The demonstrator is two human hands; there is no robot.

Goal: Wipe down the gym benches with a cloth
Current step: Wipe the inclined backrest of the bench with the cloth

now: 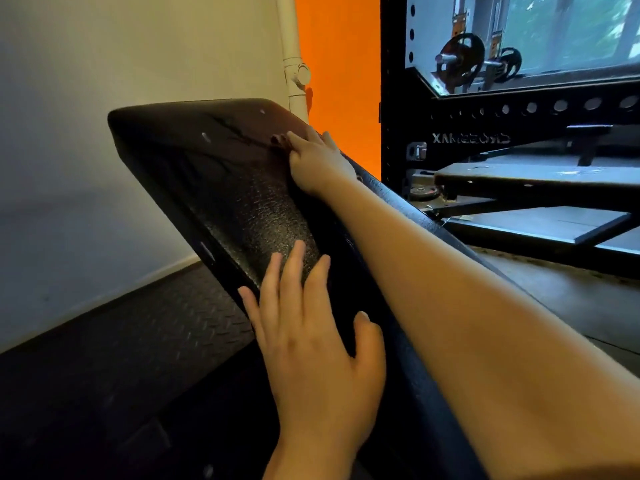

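Wiping inclined black textured vinyl bench pad [221, 188], frame centre: R hand [320, 164] at 12 o'clock, fingers curled, pinching small dark cloth [278, 142]. L hand [311, 327] flat, open, empty, bracing pad at 6 o'clock. Judgement: keep brace firm, use overlapping strokes downward w/ even pressure.

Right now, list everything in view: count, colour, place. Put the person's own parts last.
bench pad: one, black, tilted, centre.
cloth: one, dark reddish, mostly hidden under the right hand near the pad's top.
pipe: one, white, on the wall behind the pad.
rack: one, black, right.
weight plates: two, black, in the mirror at upper right.
floor mat: black, lower left.
left hand: one, flat on the pad, fingers spread.
right hand: one, pressing the cloth.
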